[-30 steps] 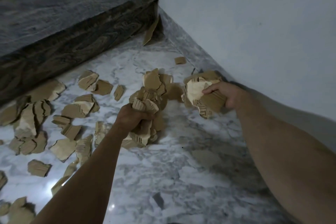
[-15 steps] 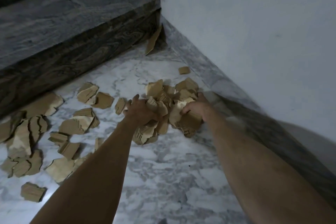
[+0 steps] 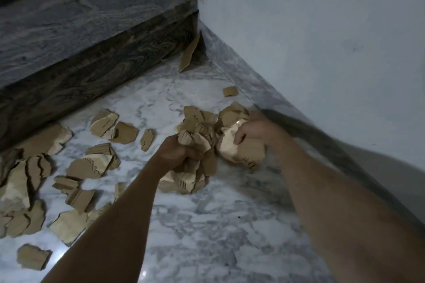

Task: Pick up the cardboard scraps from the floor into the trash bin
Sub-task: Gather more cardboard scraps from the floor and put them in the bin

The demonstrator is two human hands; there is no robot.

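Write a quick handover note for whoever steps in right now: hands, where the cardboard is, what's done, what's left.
Left hand: grips a bunch of scraps.
Right hand: grips a second bunch beside the wall.
Loose scraps lie over the marble floor to the left; one small piece by the skirting, one leaning piece in the corner by the step.
Trash bin: not in view.
Done: two handfuls gathered.
Left: bin them, collect the rest.

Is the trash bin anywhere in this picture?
No: only the marble floor, the dark step, the wall and the cardboard scraps show; no bin is in view.
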